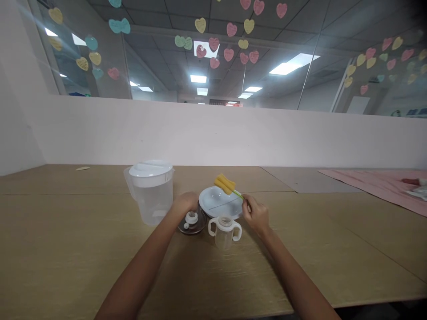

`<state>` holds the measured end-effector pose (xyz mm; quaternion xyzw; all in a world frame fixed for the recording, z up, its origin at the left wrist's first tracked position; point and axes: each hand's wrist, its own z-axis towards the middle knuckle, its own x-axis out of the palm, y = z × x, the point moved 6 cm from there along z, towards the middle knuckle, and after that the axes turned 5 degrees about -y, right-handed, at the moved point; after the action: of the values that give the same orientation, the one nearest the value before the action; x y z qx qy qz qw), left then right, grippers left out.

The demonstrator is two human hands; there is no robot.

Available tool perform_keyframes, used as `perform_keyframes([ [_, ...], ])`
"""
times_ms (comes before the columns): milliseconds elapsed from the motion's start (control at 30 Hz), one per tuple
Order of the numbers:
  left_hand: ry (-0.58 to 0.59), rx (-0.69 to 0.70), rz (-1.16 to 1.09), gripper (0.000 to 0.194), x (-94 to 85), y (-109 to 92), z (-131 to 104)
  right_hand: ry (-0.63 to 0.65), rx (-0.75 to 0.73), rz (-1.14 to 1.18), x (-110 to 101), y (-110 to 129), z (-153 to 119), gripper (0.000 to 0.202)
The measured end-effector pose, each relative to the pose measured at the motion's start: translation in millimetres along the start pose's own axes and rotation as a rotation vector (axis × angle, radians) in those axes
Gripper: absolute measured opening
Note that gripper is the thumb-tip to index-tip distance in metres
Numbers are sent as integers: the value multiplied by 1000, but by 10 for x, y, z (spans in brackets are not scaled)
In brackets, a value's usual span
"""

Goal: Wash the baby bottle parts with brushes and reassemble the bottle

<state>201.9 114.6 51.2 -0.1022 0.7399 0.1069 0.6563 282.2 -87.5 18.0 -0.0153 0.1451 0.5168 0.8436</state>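
Near the table's [66, 249] back edge, left of centre, stands a lidded pitcher [155, 202]. The left hand [186, 203] is by a dark dish [200, 225]; its hidden grip I cannot tell. A two-handled cup [223, 236] stands nearer the front edge than the white basin [216, 202], over which the right hand's [256, 214] grip is closed around a yellow sponge brush [225, 183].

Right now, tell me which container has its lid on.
The large pitcher at left: a white lid covers its top, while the two-handled cup and white basin stand open.
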Motion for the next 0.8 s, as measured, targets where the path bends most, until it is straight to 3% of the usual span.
perform_keyframes([
  [100, 15, -11, 27, 33, 17, 8, 17, 0, 8, 19, 3, -10, -1, 24],
  [300, -9, 24, 17, 22, -45, -18, -53, 3, 11, -1, 9, -25, -3, 24],
  [700, -8, 41, 10, 34, -18, -42, -41, -12, 7, -12, -17, -19, 13, 23],
  [800, -3, 38, 0, 29, -23, -58, -52, -17, 5, -18, -22, -12, 15, 23],
])
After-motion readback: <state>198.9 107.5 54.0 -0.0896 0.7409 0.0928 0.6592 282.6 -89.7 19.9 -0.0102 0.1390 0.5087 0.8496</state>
